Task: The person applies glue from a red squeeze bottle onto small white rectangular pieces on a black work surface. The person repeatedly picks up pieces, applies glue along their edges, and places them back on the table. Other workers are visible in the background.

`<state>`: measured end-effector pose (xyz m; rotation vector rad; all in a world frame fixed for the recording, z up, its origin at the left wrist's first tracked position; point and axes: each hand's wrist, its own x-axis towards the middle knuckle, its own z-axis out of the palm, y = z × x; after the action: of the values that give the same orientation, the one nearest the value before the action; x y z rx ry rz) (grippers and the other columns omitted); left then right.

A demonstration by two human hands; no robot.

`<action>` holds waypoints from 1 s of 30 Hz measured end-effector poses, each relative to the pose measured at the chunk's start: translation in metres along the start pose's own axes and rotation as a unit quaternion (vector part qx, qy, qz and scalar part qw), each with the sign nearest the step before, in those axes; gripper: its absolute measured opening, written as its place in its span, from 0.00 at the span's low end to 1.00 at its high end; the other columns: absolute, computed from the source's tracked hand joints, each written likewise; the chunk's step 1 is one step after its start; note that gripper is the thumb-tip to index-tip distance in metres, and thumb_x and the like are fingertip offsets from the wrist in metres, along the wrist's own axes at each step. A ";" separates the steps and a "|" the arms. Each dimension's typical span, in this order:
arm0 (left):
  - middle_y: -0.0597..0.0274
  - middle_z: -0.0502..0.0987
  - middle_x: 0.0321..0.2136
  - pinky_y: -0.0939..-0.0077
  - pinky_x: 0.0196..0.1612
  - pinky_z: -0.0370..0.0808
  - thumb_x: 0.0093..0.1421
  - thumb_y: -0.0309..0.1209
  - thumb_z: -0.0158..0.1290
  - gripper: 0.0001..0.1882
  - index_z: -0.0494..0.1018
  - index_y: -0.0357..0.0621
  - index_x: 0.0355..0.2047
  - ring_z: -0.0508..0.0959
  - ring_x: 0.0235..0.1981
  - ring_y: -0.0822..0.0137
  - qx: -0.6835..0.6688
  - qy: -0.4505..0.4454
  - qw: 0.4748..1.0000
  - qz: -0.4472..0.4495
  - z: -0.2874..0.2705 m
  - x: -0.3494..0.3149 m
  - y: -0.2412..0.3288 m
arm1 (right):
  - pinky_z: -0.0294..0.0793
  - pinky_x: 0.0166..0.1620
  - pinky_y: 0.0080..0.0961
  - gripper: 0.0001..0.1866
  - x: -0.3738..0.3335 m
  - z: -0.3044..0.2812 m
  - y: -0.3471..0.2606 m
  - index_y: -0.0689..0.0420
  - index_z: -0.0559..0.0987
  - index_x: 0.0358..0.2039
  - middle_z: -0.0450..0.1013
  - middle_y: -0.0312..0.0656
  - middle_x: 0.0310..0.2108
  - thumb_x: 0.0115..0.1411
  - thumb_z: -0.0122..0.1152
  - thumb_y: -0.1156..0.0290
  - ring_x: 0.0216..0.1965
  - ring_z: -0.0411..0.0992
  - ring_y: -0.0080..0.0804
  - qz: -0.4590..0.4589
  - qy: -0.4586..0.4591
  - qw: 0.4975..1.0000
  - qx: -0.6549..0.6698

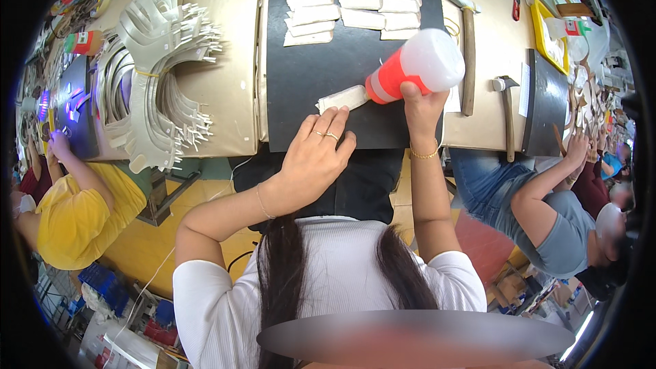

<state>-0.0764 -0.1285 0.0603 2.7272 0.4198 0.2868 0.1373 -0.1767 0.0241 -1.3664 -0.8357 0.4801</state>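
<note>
My right hand (424, 111) is wrapped round a translucent squeeze bottle (432, 61) with a red band, tipped so its nozzle end points down to the left. That end meets the right end of a small cream-coloured padded strip (343, 100) lying on the black mat (301, 75). My left hand (324, 138) rests with its fingertips on the near edge of this strip, fingers stretched out and slightly apart. Farther up the mat lie several similar cream strips (361, 1) in three columns. The bottle's tip itself is too small to make out.
Left of the mat stands a large bundle of curved pale pieces (147, 75), tied with a band. To the right lie a wooden-handled hammer (469, 61), a second hammer (507, 116) and a yellow tray (547, 37). Co-workers sit on both sides, one in a yellow shirt (75, 212).
</note>
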 end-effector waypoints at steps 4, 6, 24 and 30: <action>0.49 0.71 0.50 0.57 0.54 0.67 0.52 0.27 0.61 0.17 0.73 0.39 0.42 0.70 0.52 0.51 -0.092 0.041 0.994 -0.030 -0.001 0.004 -0.005 | 0.71 0.52 0.29 0.42 -0.018 -0.012 0.007 0.66 0.70 0.53 0.72 0.42 0.47 0.49 0.74 0.46 0.48 0.71 0.30 0.014 0.056 0.996 0.074; 0.55 0.74 0.45 0.62 0.51 0.69 0.54 0.22 0.58 0.15 0.73 0.40 0.43 0.73 0.49 0.54 -0.169 0.074 0.981 -0.066 -0.001 0.009 -0.013 | 0.70 0.53 0.30 0.45 -0.020 -0.016 0.014 0.64 0.67 0.55 0.70 0.42 0.49 0.49 0.72 0.43 0.50 0.70 0.30 0.008 0.096 0.992 0.077; 0.60 0.70 0.41 0.67 0.53 0.63 0.52 0.30 0.63 0.16 0.78 0.48 0.43 0.68 0.46 0.58 -0.209 -0.004 0.951 -0.227 -0.007 0.029 -0.063 | 0.73 0.52 0.33 0.50 -0.085 0.019 0.023 0.61 0.66 0.58 0.70 0.40 0.52 0.42 0.76 0.42 0.51 0.71 0.33 -0.009 0.071 0.996 -0.057; 0.61 0.70 0.41 0.67 0.51 0.62 0.54 0.32 0.62 0.14 0.79 0.49 0.42 0.68 0.45 0.59 -0.192 -0.010 0.960 -0.205 -0.004 0.026 -0.065 | 0.73 0.53 0.36 0.49 -0.084 0.031 0.012 0.60 0.64 0.58 0.70 0.41 0.51 0.49 0.65 0.34 0.51 0.71 0.34 0.075 0.109 0.980 0.146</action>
<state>-0.0696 -0.0613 0.0423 2.2008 0.8148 0.2007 0.0626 -0.2158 -0.0076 -1.1878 -0.4640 0.5373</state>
